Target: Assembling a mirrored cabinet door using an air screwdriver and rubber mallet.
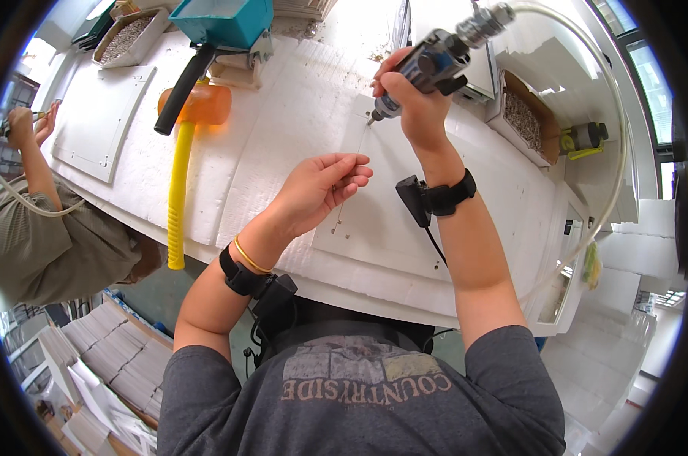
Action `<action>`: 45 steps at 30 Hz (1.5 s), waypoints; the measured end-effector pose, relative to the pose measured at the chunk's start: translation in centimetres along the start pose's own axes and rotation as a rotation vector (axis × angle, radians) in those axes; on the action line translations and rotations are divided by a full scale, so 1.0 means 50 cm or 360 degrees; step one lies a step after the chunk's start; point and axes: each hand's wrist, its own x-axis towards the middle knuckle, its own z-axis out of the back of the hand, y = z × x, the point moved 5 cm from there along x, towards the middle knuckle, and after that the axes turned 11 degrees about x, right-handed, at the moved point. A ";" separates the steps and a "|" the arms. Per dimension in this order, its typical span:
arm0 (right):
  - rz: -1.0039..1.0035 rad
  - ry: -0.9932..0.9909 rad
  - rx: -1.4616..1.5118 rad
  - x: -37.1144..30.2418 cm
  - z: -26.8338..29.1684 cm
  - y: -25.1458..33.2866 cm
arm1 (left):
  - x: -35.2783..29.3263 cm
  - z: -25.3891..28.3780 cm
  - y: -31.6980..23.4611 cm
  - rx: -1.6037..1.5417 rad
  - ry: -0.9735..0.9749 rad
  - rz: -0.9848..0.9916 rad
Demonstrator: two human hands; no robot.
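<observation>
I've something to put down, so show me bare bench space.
Free: foam between the yellow-handled mallet and left hand; the white panel between the forearms. Crowded: around the teal container, the orange mallet head and the tool in the right hand.

Workshop, yellow-handled mallet (182, 159), hose-fed power tool (429, 64), small-parts boxes (543, 112)

Counted one left hand (321, 188), one right hand (418, 99), two in all up front, and just one hose-fed tool (435, 59) in the right! Spotted two white panels (104, 121) (404, 228) flat on one worktop (283, 91), then two trays (152, 38) (511, 137) of small pieces! Picked out one orange-and-yellow mallet (178, 182) and one teal container (230, 23)! Tallied two black wrist straps (241, 277) (452, 201), one gold bracelet (246, 256)! Added one co-worker (55, 243) off left!
</observation>
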 end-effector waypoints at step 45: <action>0.0155 -0.0198 0.0316 -0.028 0.018 0.126 | 0.093 -0.029 -0.006 -0.0425 0.0167 0.0075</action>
